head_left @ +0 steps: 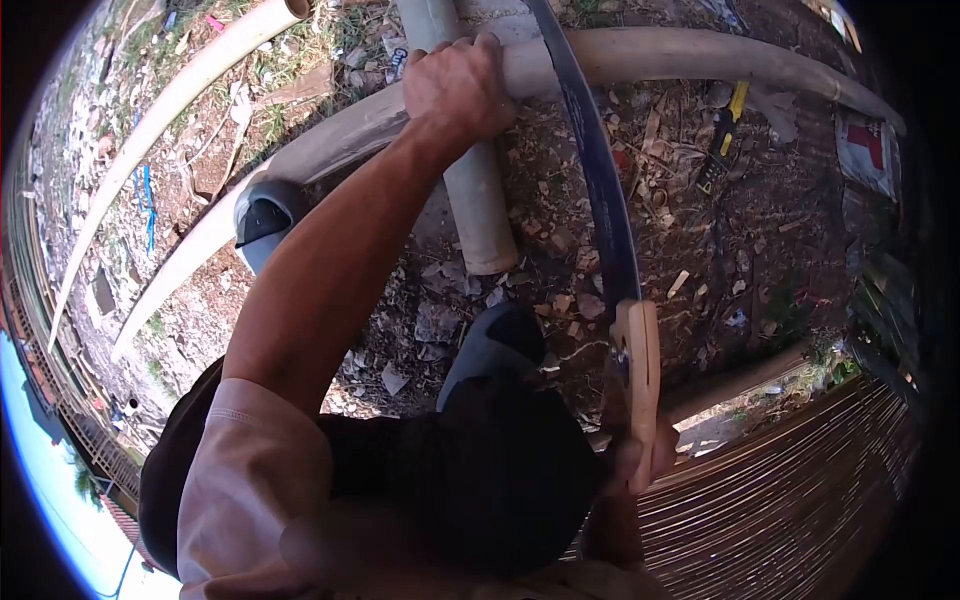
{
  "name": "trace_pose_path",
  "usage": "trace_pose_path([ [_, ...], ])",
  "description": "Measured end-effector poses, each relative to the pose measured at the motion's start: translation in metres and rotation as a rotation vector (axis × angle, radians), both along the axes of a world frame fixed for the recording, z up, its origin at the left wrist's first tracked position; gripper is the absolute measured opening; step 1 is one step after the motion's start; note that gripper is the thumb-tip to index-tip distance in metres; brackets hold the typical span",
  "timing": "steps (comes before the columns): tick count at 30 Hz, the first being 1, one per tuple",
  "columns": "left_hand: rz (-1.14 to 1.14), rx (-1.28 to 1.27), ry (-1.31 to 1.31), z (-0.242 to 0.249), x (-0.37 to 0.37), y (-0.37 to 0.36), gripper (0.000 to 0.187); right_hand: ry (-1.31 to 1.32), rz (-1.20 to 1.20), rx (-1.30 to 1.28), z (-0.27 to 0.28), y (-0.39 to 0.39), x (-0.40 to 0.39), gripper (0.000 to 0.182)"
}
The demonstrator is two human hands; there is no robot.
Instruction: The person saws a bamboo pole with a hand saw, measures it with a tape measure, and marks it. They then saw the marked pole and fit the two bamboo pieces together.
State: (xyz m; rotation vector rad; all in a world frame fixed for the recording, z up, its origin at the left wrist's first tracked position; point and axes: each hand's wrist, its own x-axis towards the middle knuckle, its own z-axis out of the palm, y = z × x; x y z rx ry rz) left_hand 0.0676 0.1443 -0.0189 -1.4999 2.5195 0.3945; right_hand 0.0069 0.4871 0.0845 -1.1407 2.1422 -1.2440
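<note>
My left hand (455, 88) is wrapped over a long pale bamboo pole (660, 55) and grips it from above. Under that pole, crosswise, rests a shorter thick bamboo piece (480, 215) on the ground. In my right hand (630, 462), low and to the right, is the wooden handle (640, 350) of a hand saw. Its long dark blade (600, 180) reaches up and overlaps the pole just right of my left hand. My two shoes, one (268, 215) beside the pole and the other (500, 335) nearer me, stand on the dirt.
Another bamboo pole (170, 105) lies at the left. A yellow and black tool (728, 135) is on the ground to the right, among wood chips and stones. A slatted bamboo panel (770, 500) fills the lower right. Blue strips (149, 205) lie on the left.
</note>
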Motion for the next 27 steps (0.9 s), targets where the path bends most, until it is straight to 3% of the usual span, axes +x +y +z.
trace_pose_path([
  [1, 0.006, -0.016, 0.052, -0.002, 0.0, 0.003, 0.052, -0.018, -0.037, 0.081, 0.017, 0.031, 0.006, 0.072],
  [2, 0.008, -0.031, 0.048, -0.003, 0.001, -0.004, 0.052, -0.054, -0.083, 0.041, 0.006, 0.05, 0.008, 0.062],
  [5, -0.017, -0.106, 0.098, -0.012, -0.006, 0.009, 0.049, 0.013, -0.044, -0.128, -0.038, -0.084, -0.017, 0.04],
  [7, -0.016, -0.096, 0.052, -0.006, -0.004, -0.002, 0.046, -0.283, -0.065, -0.107, -0.02, -0.151, -0.027, 0.039],
  [8, -0.01, -0.042, -0.007, -0.005, 0.003, -0.001, 0.044, -0.3, -0.061, -0.103, -0.021, -0.132, -0.022, 0.039],
  [10, -0.018, -0.046, 0.041, 0.001, 0.003, -0.002, 0.041, -0.026, 0.017, -0.088, -0.023, -0.045, 0.001, 0.055],
  [14, -0.019, -0.054, -0.009, -0.004, 0.003, -0.004, 0.043, -0.086, -0.046, -0.03, -0.019, 0.035, 0.009, 0.066],
  [15, -0.026, -0.068, 0.041, -0.004, -0.003, 0.007, 0.045, -0.069, -0.033, -0.048, -0.022, 0.023, 0.003, 0.063],
  [16, -0.031, -0.08, 0.053, -0.003, -0.006, 0.007, 0.045, 0.064, -0.017, -0.084, -0.033, -0.043, -0.005, 0.052],
  [17, -0.003, -0.071, 0.062, -0.004, -0.006, 0.004, 0.046, -0.03, -0.038, -0.112, -0.043, -0.103, -0.013, 0.041],
  [19, 0.052, 0.028, 0.032, 0.012, -0.001, 0.002, 0.046, -0.23, 0.096, -0.173, -0.029, -0.148, -0.031, 0.032],
  [21, 0.014, 0.018, 0.013, 0.003, 0.004, 0.007, 0.046, -0.17, -0.037, -0.062, -0.032, -0.104, -0.007, 0.048],
  [22, 0.0, -0.025, 0.031, -0.002, 0.003, -0.004, 0.047, -0.081, -0.024, -0.1, -0.034, -0.048, 0.001, 0.058],
  [24, -0.037, 0.024, -0.008, -0.007, 0.005, -0.002, 0.047, -0.172, -0.191, 0.09, -0.016, 0.054, 0.011, 0.073],
  [26, -0.048, -0.133, 0.06, -0.017, 0.003, -0.002, 0.046, -0.096, -0.209, 0.208, -0.009, 0.05, 0.007, 0.078],
  [27, -0.07, -0.145, 0.103, -0.02, 0.003, -0.001, 0.048, -0.062, -0.166, 0.074, -0.023, 0.012, -0.001, 0.066],
])
